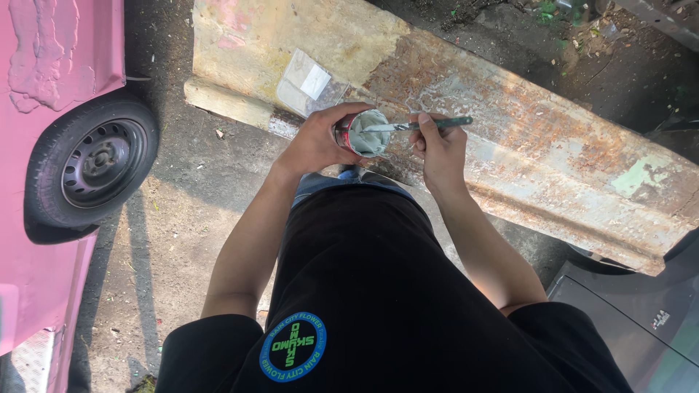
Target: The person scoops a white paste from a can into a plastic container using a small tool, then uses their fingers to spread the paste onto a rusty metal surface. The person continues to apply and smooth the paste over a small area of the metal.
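The left hand (314,142) wraps fully round a small red can (362,133), tipping its open mouth toward the right so the grey paste inside can be reached. The right hand (435,145) pinches a thin metal tool (419,124) in closed fingers, its tip dipped into the paste, probably a narrow knife or stirrer. Both are held just above a rusty, worn panel (524,145) lying on the ground beside a pink car (51,145).
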Demonstrator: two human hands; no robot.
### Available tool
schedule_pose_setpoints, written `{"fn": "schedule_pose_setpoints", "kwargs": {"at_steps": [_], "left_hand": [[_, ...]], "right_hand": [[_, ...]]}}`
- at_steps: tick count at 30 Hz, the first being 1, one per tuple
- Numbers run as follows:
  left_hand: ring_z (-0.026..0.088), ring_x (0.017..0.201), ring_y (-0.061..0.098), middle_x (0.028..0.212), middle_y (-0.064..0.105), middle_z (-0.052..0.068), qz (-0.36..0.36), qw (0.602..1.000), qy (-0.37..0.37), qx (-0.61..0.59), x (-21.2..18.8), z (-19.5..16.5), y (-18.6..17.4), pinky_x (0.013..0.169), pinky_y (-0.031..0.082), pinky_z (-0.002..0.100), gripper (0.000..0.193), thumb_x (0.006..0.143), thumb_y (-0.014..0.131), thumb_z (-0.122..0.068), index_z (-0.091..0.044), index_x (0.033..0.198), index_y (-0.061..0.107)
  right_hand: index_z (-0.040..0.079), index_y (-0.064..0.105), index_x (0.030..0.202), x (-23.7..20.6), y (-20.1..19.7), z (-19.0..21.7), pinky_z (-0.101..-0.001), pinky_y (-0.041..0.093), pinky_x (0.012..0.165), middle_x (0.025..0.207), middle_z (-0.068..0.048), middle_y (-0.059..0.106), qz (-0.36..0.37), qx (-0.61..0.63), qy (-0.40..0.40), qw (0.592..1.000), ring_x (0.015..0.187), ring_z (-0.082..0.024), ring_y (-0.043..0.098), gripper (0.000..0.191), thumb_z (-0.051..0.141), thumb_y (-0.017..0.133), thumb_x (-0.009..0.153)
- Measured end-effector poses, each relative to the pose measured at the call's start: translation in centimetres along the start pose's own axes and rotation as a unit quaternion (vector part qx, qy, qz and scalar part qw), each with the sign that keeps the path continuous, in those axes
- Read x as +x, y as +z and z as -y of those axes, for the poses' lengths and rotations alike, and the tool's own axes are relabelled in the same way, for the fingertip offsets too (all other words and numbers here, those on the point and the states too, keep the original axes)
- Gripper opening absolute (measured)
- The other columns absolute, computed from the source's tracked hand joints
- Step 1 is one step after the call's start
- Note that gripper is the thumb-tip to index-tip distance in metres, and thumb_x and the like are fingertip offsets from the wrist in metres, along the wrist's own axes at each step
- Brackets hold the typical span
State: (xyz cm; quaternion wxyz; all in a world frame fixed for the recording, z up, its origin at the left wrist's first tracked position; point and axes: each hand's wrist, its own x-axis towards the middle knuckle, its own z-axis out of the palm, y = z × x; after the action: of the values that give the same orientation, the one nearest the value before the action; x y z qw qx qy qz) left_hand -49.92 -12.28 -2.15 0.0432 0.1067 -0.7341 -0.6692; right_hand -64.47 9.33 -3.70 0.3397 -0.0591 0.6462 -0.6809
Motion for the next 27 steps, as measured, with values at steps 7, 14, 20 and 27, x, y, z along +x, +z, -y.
{"fn": "schedule_pose_setpoints", "kwargs": {"at_steps": [7,14,20,27], "left_hand": [[0.017,0.117,0.069,0.129,0.071,0.009,-0.034,0.999,0.001,0.038,-0.6,0.2,-1.1,0.105,0.053,0.03,0.085,0.061,0.098,-0.01,-0.006,0.138,0.062],[0.02,0.121,0.069,0.132,0.07,0.007,0.02,0.999,-0.031,0.009,-0.5,0.1,-1.4,0.111,0.051,0.033,0.086,0.058,0.096,-0.009,-0.008,0.138,0.063],[0.02,0.12,0.069,0.128,0.073,0.005,0.08,0.988,-0.113,-0.061,-0.1,-0.4,-2.3,0.111,0.051,0.038,0.095,0.05,0.097,-0.013,-0.013,0.139,0.064],[0.021,0.121,0.069,0.128,0.073,0.004,0.093,0.99,-0.075,-0.068,-1.1,0.3,-3.6,0.112,0.049,0.038,0.095,0.047,0.099,-0.015,-0.011,0.137,0.066]], "right_hand": [[-0.008,0.07,0.111,-1.2,-1.7,0.8,-0.0221,0.036,0.054,0.077,-0.008,0.064,-0.019,-0.027,-0.024,0.999,0.062,-0.006,0.049,0.024,0.014,0.061,0.109],[0.003,0.075,0.112,-1.0,-1.9,2.5,-0.0227,0.038,0.056,0.083,-0.007,0.07,0.095,-0.091,-0.175,0.976,0.066,-0.008,0.055,0.018,0.016,0.062,0.109],[0.013,0.079,0.11,-0.7,-0.8,4.7,-0.0295,0.05,0.079,0.095,-0.001,0.076,0.301,-0.281,-0.31,0.857,0.085,-0.015,0.066,0.021,0.014,0.078,0.09],[0.012,0.079,0.104,-2.2,-1.3,6.4,-0.0316,0.052,0.076,0.096,-0.004,0.076,0.292,-0.309,-0.292,0.856,0.086,-0.017,0.066,0.022,0.008,0.085,0.083]]}}
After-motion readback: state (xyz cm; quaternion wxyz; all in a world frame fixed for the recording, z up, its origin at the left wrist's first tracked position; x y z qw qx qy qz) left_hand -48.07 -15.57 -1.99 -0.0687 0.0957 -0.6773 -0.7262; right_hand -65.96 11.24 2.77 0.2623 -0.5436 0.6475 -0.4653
